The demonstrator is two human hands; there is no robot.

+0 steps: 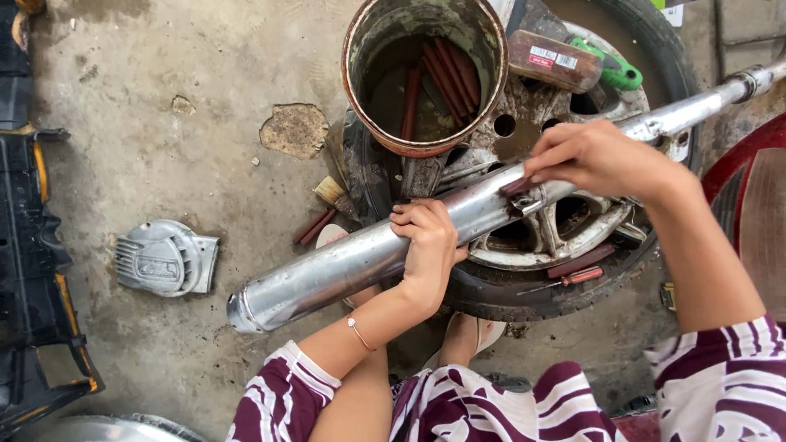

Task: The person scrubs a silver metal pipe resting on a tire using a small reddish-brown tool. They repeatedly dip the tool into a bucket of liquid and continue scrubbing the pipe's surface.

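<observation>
A long silver exhaust pipe [327, 270] lies slantwise across a car wheel with its tyre [524, 299]. My left hand [426, 245] grips the pipe around its middle. My right hand [594, 160] presses a small dark piece, perhaps abrasive paper, flat against the pipe's upper part near a bracket [528, 203]. The pipe's thin end runs off to the upper right.
A rusty tin can [422, 74] holding reddish sticks stands on the wheel. Beside it lie a brown block [553, 59] and a green-handled tool [618, 75]. A paintbrush [332, 192] and a grey engine cover [164, 258] lie on the concrete floor. Black plastic parts [29, 270] line the left.
</observation>
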